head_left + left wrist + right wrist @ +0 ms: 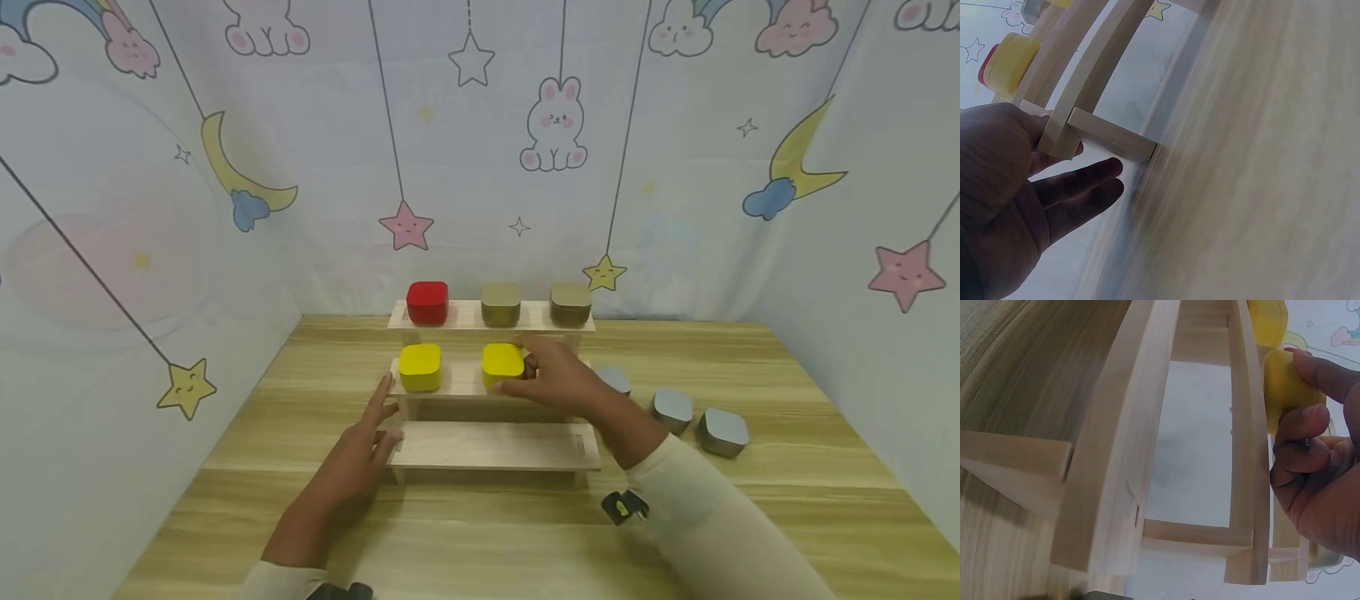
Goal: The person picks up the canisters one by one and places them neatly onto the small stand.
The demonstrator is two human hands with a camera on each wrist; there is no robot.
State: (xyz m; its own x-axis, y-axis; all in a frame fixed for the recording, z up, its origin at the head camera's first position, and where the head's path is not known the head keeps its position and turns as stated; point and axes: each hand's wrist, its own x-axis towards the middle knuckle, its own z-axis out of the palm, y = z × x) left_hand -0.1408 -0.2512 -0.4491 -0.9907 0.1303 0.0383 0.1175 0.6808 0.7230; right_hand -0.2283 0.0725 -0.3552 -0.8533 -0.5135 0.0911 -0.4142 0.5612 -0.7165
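A three-step wooden rack (495,446) stands on the table. On its middle step, my right hand (558,375) pinches a small yellow rounded-square box (502,363) between thumb and fingers. The right wrist view shows the same yellow box (1291,384) against the curled fingers. Another yellow box (420,367) sits at the left of that step. Along the top step stand a red box (427,302) and two gold ones, the nearer gold box (500,303) in the middle. My left hand (352,454) touches the rack's left end with its fingers extended, partly behind a plank (1057,134).
Several silver boxes lie on the wood-grain table right of the rack, among them one silver box (723,432) farthest right; my right forearm partly covers one. A printed curtain (480,167) with stars, moons and rabbits encloses the table at the back and sides.
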